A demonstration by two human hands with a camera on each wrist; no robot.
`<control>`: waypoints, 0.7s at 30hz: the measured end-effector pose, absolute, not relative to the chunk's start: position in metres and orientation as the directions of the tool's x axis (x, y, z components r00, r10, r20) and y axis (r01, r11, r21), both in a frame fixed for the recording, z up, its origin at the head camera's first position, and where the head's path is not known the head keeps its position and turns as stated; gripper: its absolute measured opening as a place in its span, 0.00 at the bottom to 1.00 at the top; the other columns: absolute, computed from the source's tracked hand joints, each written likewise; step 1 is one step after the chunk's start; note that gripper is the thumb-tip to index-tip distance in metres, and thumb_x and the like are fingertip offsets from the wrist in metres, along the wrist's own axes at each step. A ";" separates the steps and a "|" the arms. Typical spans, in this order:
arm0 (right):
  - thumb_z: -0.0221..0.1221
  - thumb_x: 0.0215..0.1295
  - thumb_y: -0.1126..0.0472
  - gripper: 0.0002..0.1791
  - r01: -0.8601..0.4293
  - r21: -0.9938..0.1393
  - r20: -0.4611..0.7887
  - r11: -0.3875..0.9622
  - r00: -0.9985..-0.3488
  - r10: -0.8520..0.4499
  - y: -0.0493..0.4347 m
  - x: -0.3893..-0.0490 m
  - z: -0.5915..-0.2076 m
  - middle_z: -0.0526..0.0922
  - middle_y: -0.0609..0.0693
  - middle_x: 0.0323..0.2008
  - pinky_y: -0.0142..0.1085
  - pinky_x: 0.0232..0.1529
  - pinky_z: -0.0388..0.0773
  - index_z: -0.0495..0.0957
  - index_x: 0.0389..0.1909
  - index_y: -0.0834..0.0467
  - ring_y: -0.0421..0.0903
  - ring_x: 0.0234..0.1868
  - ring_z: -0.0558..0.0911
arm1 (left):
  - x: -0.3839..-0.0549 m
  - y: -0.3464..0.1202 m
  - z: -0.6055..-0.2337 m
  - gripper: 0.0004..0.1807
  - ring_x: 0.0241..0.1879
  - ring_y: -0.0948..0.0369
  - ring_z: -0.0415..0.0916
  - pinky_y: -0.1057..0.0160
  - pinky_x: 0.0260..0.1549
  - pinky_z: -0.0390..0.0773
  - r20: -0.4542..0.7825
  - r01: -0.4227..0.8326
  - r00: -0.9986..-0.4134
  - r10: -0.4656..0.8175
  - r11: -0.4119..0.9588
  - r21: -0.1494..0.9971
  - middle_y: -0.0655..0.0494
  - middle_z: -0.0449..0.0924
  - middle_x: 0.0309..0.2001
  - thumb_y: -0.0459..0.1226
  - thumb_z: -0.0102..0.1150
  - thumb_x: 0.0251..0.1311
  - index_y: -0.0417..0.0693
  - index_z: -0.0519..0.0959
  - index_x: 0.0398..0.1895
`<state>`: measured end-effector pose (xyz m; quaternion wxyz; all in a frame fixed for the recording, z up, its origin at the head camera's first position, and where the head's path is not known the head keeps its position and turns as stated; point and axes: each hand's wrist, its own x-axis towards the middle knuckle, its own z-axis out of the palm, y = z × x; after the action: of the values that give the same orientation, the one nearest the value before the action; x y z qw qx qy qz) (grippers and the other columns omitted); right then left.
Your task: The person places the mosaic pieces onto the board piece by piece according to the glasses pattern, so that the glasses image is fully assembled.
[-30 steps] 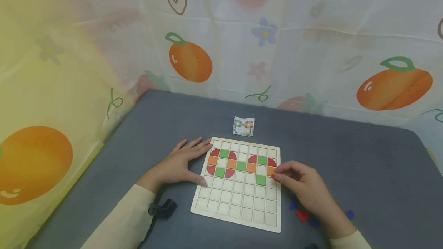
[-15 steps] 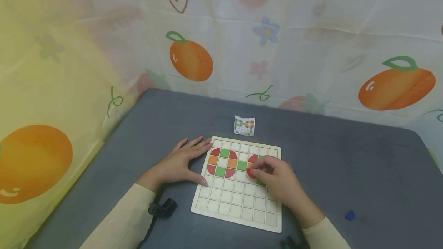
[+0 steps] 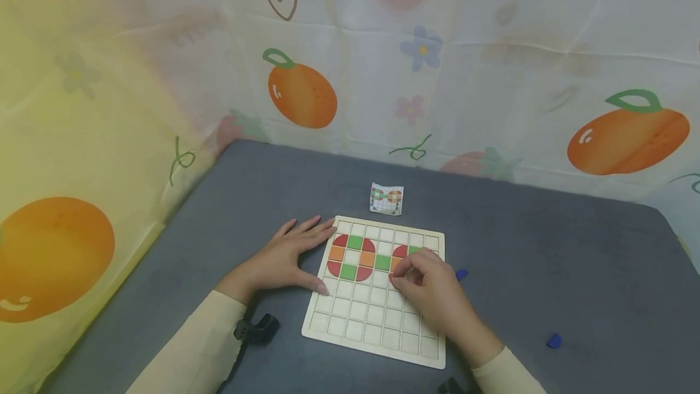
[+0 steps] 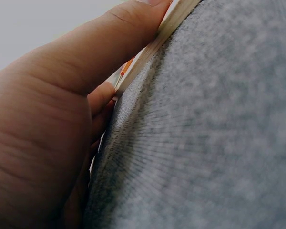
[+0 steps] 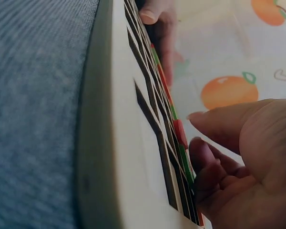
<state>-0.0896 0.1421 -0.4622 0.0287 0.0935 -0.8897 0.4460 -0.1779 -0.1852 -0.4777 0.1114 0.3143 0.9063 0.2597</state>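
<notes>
A pale wooden grid board (image 3: 377, 352) lies on the table, with red, orange and green tiles set in its upper cells. My left hand (image 3: 277, 263) rests at the board's left side, fingers spread and thumb tip on the edge; the left wrist view shows the thumb (image 4: 128, 28) lying along that edge. Over the right half of the board, my right hand (image 3: 434, 290) pinches a red rounded-corner tile (image 5: 180, 133) between thumb and fingertips. That tile stands slightly proud of the board, below an orange tile. The hand hides several right-hand cells in the head view.
Behind the board lies a small printed pattern card (image 3: 386, 199) with a similar coloured design. One blue piece (image 3: 554, 340) lies right of the board, another blue piece (image 3: 462, 274) beside my right hand. A fruit-print cloth (image 3: 350, 78) hangs behind the grey table (image 3: 547, 248).
My right hand has moved left from the board's right edge with the red tile, then shifted slightly towards me over the same spot. The left hand has stayed in place.
</notes>
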 end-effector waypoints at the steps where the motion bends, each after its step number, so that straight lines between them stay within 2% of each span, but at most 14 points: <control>1: 0.77 0.64 0.68 0.13 -0.203 -0.783 0.148 0.588 -0.979 -0.141 0.142 -0.089 -0.462 0.78 0.42 0.33 0.35 0.34 0.74 0.85 0.32 0.47 0.41 0.32 0.74 | -0.178 -0.185 -0.477 0.70 0.86 0.57 0.40 0.38 0.79 0.32 -0.038 0.512 -0.778 0.627 0.667 0.541 0.67 0.51 0.86 0.75 0.77 0.45 0.60 0.58 0.89; 6: 0.77 0.65 0.67 0.12 -0.223 -0.743 0.153 0.631 -0.975 -0.164 0.143 -0.089 -0.463 0.78 0.44 0.35 0.36 0.33 0.74 0.85 0.34 0.47 0.41 0.32 0.73 | -0.177 -0.185 -0.476 0.70 0.86 0.57 0.40 0.38 0.79 0.32 -0.045 0.507 -0.779 0.626 0.670 0.542 0.67 0.51 0.86 0.74 0.78 0.45 0.60 0.58 0.89; 13: 0.75 0.67 0.64 0.07 -0.218 -0.681 0.126 0.699 -0.975 -0.181 0.143 -0.088 -0.463 0.77 0.39 0.39 0.37 0.39 0.75 0.89 0.38 0.48 0.41 0.38 0.74 | -0.177 -0.185 -0.476 0.69 0.86 0.56 0.40 0.38 0.79 0.32 -0.036 0.514 -0.776 0.630 0.663 0.545 0.66 0.51 0.87 0.74 0.78 0.45 0.60 0.58 0.89; 21: 0.75 0.68 0.62 0.06 -0.179 -0.651 0.093 0.738 -0.983 -0.156 0.141 -0.086 -0.462 0.76 0.42 0.42 0.40 0.41 0.77 0.88 0.38 0.50 0.43 0.40 0.74 | -0.176 -0.184 -0.476 0.68 0.86 0.53 0.42 0.35 0.79 0.33 -0.026 0.515 -0.773 0.634 0.651 0.557 0.65 0.53 0.86 0.72 0.79 0.46 0.59 0.60 0.89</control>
<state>-0.0863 0.1411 -0.4618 0.0162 0.0899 -0.9320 0.3508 -0.1763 -0.1844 -0.4756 0.1097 0.3185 0.9020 0.2698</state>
